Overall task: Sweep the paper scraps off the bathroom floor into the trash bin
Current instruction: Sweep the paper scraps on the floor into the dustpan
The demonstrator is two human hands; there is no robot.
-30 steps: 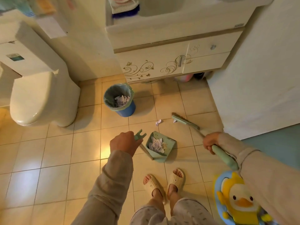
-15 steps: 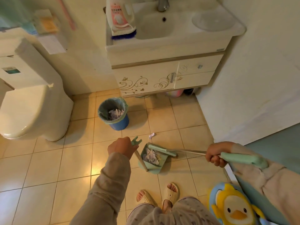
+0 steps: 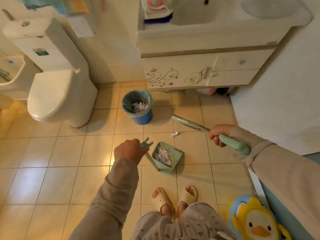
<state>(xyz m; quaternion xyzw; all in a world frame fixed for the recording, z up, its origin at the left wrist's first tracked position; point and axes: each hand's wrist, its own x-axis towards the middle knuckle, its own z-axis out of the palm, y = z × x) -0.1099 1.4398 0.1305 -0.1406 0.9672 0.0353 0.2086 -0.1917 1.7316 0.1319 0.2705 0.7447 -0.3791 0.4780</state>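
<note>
My left hand [image 3: 129, 150] grips the top of the mint-green dustpan handle; the dustpan [image 3: 167, 157] rests on the tiles in front of my feet with crumpled paper inside. My right hand [image 3: 219, 135] is closed on the green broom handle. The broom head [image 3: 183, 122] lies on the floor beyond and to the right of the pan. One small paper scrap [image 3: 175, 134] lies on the tile between broom head and dustpan. The blue trash bin [image 3: 138, 108], lined with a bag and holding crumpled paper, stands further back.
A toilet [image 3: 57, 94] stands at the left, a sink cabinet [image 3: 199, 73] at the back, a white wall [image 3: 280, 101] at the right. A duck-patterned item [image 3: 254, 220] lies at the lower right. My slippered feet [image 3: 174, 198] stand just behind the dustpan.
The broom head swung from over the dustpan back out to the right and away, beyond the scrap. My left hand and the dustpan stayed in place.
</note>
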